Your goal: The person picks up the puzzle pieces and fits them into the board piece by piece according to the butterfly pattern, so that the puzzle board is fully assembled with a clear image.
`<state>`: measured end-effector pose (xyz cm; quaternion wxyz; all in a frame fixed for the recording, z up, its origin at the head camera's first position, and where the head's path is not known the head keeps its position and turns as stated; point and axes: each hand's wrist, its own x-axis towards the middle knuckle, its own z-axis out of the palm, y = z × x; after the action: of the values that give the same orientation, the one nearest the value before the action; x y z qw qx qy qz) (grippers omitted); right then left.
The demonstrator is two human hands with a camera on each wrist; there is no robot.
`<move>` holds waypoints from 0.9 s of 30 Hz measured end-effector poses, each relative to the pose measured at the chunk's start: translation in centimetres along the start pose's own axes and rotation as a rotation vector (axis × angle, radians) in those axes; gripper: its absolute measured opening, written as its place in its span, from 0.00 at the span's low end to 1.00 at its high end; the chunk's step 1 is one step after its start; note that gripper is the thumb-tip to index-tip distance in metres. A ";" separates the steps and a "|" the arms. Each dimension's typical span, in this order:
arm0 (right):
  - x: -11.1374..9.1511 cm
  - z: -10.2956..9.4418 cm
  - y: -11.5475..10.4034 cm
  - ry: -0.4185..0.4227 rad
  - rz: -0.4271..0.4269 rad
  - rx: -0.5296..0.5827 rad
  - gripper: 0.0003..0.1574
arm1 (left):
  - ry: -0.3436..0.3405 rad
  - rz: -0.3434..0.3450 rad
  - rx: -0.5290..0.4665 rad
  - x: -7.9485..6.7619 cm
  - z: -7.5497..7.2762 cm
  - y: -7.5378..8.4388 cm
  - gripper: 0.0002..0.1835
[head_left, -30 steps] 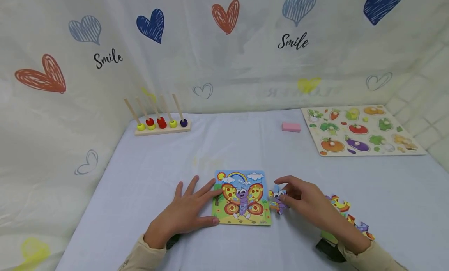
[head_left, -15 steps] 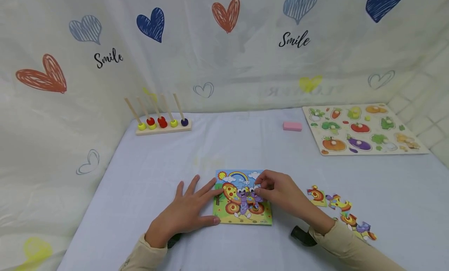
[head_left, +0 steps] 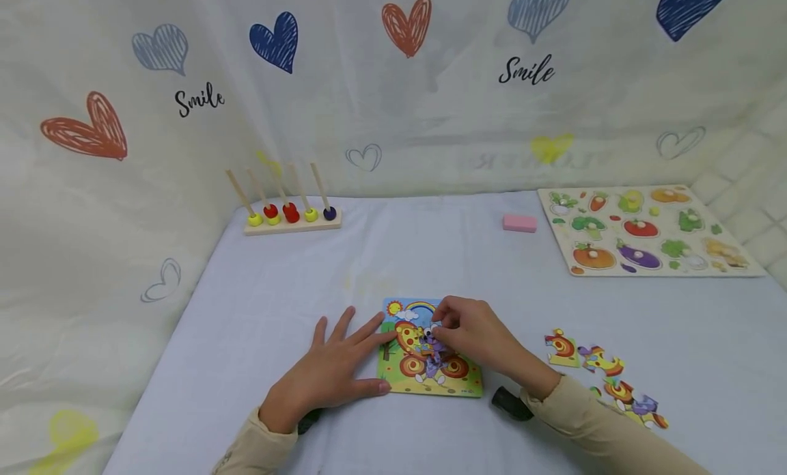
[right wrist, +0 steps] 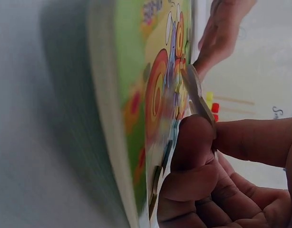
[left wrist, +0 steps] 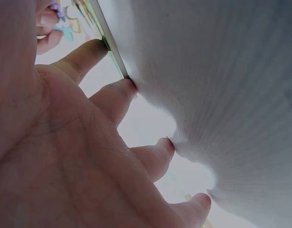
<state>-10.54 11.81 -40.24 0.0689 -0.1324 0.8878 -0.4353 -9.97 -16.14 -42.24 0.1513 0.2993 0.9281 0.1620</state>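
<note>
A square puzzle board (head_left: 458, 387) with a butterfly, sun and rainbow picture lies flat on the white-covered table. My left hand (head_left: 328, 371) is spread at its left side, fingertips and thumb touching the edge; the left wrist view shows straight, parted fingers (left wrist: 112, 102) there. Between thumb and index finger, my right hand (head_left: 478, 335) pinches a jigsaw piece (right wrist: 198, 92), seen edge-on and tilted close over the board in the right wrist view. From the head, the piece overlaps the butterfly's middle, and the right hand hides the board's upper right corner.
Several loose jigsaw pieces (head_left: 562, 348) lie to the right, partly behind the right sleeve (head_left: 590, 420). Farther back are a peg abacus (head_left: 295, 229) with coloured beads, a pink block (head_left: 519, 223) and a vegetable peg board (head_left: 652, 232). A printed curtain hangs behind the table.
My right hand has carried the jigsaw piece leftward from beside the board to over the butterfly's middle, uncovering the loose pieces. The left hand has stayed at the board's edge.
</note>
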 end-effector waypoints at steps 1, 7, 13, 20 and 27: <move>0.1 0.1 0.0 0.002 0.002 -0.012 0.05 | 0.002 0.002 0.001 0.0 0.0 0.0 0.43; 0.7 0.6 -0.2 -0.006 0.034 -0.050 0.04 | 0.001 0.005 0.004 0.0 0.0 0.0 0.43; 0.9 0.9 -0.5 -0.027 0.046 -0.095 0.06 | 0.002 0.004 0.002 -0.1 -0.1 0.1 0.43; 1.0 1.1 -0.5 -0.056 0.042 -0.147 0.09 | -0.003 -0.002 0.002 -0.1 -0.2 0.2 0.43; 1.1 1.3 -0.8 -0.080 0.063 -0.212 0.12 | 0.002 0.007 0.000 -0.1 -0.2 0.2 0.42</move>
<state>-11.13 10.05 -40.42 0.1036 -0.1282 0.9292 -0.3308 -9.86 -16.05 -41.93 0.1499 0.3025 0.9271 0.1630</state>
